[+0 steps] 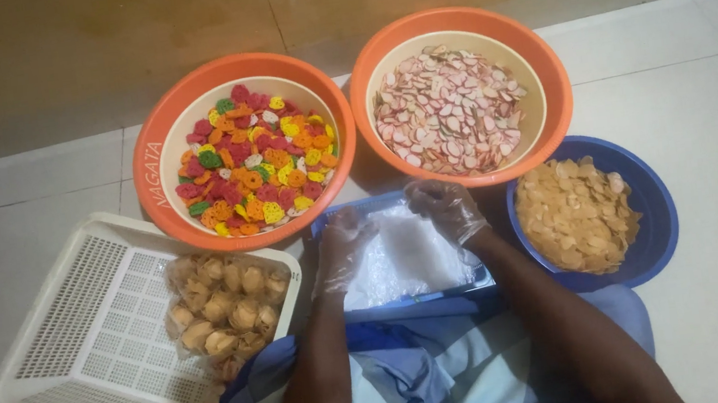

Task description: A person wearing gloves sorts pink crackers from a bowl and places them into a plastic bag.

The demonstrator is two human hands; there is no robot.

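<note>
Gloved left hand point(344, 248) and right hand point(446, 207) on blurred clear bags point(403, 256), grip unclear.

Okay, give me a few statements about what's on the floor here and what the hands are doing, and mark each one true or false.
1. Both hands, left hand and right hand, wear clear gloves. True.
2. The hands rest on a pile of clear plastic bags in a blue tray. True.
3. The blue bowl holds multicoloured snacks. False: it holds pale orange chips; the multicoloured snacks fill the left orange bowl.
4. The white basket is empty. False: packed snack bags lie in it.
5. The right orange bowl holds pink-and-white chips. True.
</note>
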